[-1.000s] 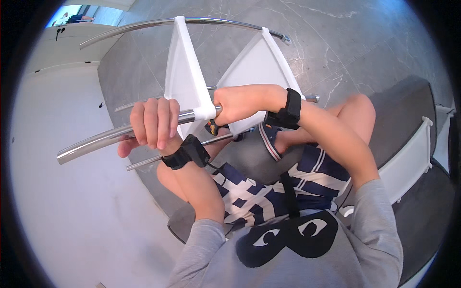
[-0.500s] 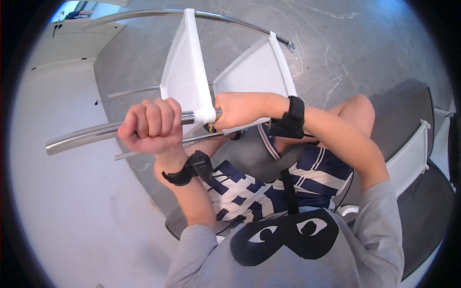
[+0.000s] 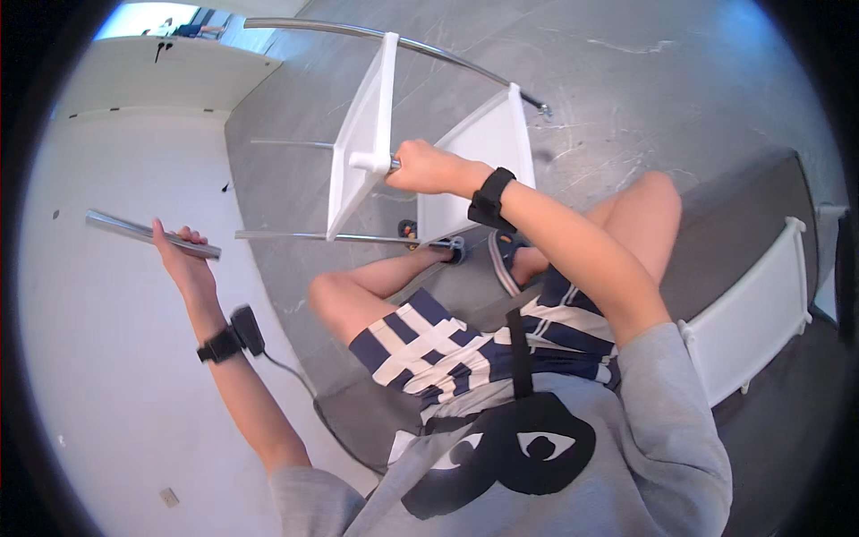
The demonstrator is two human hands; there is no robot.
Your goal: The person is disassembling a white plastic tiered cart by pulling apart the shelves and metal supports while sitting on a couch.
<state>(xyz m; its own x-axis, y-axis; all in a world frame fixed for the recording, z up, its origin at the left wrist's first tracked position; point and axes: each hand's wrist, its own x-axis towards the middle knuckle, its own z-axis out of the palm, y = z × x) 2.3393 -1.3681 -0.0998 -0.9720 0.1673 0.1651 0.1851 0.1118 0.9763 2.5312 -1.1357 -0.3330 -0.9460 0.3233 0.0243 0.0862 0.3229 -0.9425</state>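
My left hand (image 3: 190, 261), out to the left, is closed around a short chrome tube (image 3: 116, 223) that is apart from the rack. In front of me, a rack of white shelf panels and chrome poles lies on its side. My right hand (image 3: 428, 168) grips a chrome pole at the corner of the nearer-left shelf panel (image 3: 361, 143); most of that pole is hidden by the fingers. A white corner sleeve (image 3: 365, 161) sticks out there, with no tube in its outer end. The other shelf panel (image 3: 483, 148) is farther right, partly behind my right forearm.
A long chrome pole (image 3: 322, 29) runs along the rack's far side, another pole (image 3: 313, 236) along its near side. To my right, a separate white panel (image 3: 752, 300) leans on a dark grey cushion (image 3: 734, 228). A white wall (image 3: 116, 358) bounds the left. My bent legs flank the middle.
The chrome tube has come out of the shelf corner and moved left with my left hand. The rack has tilted and shifted slightly; my right hand keeps its grip.
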